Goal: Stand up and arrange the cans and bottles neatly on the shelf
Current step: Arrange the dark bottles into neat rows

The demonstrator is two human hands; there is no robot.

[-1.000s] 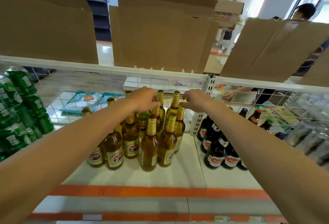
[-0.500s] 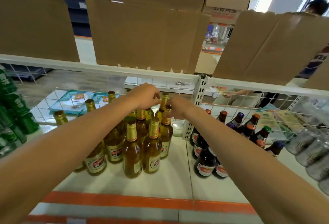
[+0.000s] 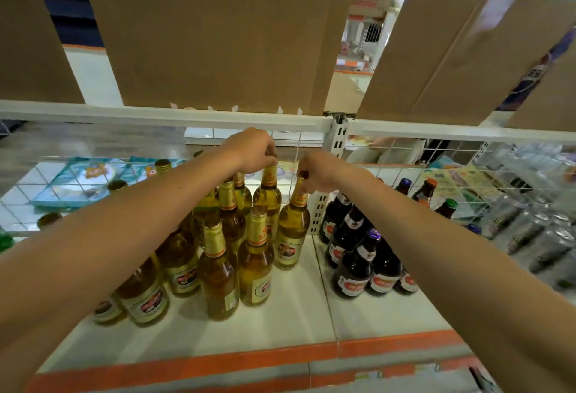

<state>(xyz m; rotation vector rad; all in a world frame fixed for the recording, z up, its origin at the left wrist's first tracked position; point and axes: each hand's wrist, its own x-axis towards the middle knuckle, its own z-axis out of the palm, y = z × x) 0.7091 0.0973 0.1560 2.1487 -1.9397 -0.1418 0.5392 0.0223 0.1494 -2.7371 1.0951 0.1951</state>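
Several golden beer bottles with gold foil necks stand clustered on the white shelf point(image 3: 290, 308). My left hand point(image 3: 252, 151) pinches the cap of a back-row golden bottle point(image 3: 268, 196). My right hand point(image 3: 314, 171) grips the cap of the rightmost golden bottle point(image 3: 291, 230), which stands beside the white shelf upright point(image 3: 319, 211). Both arms reach forward over the cluster. Dark brown bottles point(image 3: 355, 264) with red labels stand in the section to the right.
Silver cans point(image 3: 526, 224) lie stacked at the far right, and a green can point(image 3: 4, 241) shows at the left edge. A wire grid backs the shelf. Cardboard sheets point(image 3: 215, 30) stand on the shelf above. A person stands behind the shelving at the upper right.
My right hand has moved right, carrying its bottle toward the shelf upright and apart from my left hand. The view has closed in on the bottles.
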